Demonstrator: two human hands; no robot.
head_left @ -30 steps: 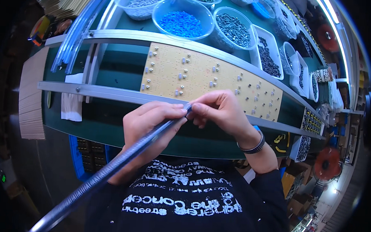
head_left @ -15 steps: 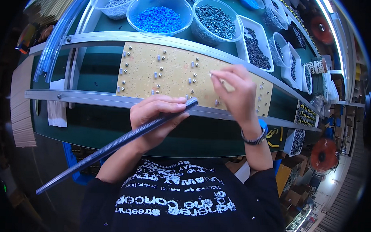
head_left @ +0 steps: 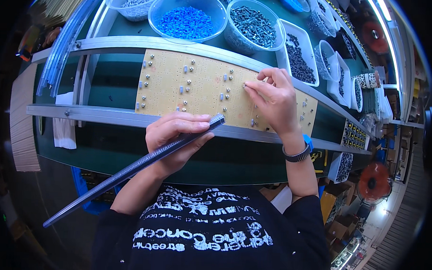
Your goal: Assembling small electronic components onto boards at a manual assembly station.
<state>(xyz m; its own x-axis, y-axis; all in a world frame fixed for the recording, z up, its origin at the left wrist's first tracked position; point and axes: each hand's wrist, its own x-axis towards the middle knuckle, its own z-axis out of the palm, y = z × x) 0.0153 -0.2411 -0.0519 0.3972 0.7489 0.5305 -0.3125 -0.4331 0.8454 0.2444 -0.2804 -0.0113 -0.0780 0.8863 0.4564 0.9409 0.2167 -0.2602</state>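
A long tan circuit board (head_left: 206,82) lies between two metal rails and carries several small grey parts. My left hand (head_left: 175,138) grips a long, clear plastic tube (head_left: 134,168) that slants down to the lower left, its open end near the front rail. My right hand (head_left: 273,100) reaches over the board's right half. Its fingertips pinch a small part (head_left: 246,86) and press it against the board.
Behind the far rail (head_left: 133,42) stand clear round bowls of blue pellets (head_left: 186,20) and dark parts (head_left: 253,23), with white bins of dark parts (head_left: 299,54) to the right. A bundle of clear tubes (head_left: 62,48) lies at left. The front rail (head_left: 98,114) crosses before my hands.
My right hand left the tube's end, where both hands met, and moved out to the board. It now presses a small part there. The left hand still holds the tube.
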